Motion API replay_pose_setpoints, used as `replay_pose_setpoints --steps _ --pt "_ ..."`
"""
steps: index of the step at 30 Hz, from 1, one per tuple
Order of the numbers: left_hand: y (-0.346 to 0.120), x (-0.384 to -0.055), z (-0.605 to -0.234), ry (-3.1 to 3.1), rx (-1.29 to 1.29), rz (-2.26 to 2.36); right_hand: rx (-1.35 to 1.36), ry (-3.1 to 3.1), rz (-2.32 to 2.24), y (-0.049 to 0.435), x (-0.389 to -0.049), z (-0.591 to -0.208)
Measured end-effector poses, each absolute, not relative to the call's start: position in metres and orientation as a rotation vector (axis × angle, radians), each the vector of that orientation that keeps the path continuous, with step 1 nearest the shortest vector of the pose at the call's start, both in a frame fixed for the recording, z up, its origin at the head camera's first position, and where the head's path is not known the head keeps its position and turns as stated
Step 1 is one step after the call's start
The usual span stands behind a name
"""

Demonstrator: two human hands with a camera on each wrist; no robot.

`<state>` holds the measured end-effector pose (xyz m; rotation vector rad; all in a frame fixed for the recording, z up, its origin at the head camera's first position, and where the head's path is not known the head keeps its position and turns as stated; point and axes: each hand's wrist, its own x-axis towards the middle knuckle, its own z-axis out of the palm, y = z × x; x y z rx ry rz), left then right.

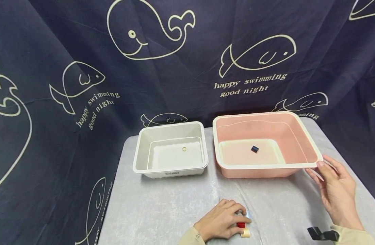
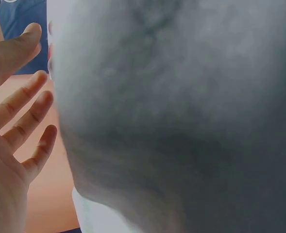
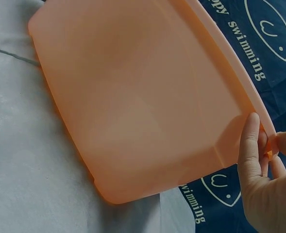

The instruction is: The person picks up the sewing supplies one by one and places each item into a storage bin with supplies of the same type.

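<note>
Fingers of the left grip (image 1: 221, 220) are spread beside the red piece (image 1: 241, 225) on the table (image 1: 157, 207), the right grip (image 1: 340, 187) pinches the pink bin (image 1: 258, 172), and picking seems underway, probably next calling for a gentle pinch.

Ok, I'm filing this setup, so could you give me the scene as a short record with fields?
Left hand: at a small red piece and small cream piece on the light-grey table; grip unclear
Right hand: grips the pink rectangular plastic bin by its near right corner
Inside pink bin: small dark-blue piece
Left bin: white rectangular plastic bin, containing a small pale round piece
Backdrop: navy cloth
</note>
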<state>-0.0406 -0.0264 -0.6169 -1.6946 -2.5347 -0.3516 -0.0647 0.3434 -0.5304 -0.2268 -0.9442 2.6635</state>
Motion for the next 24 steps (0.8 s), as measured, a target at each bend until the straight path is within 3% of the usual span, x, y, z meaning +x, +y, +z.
replay_pose_setpoints --steps 24 --pt "0.001 -0.044 -0.612 -2.626 -1.775 -0.102 -0.200 -0.894 2.680 0.343 -0.065 -0.532"
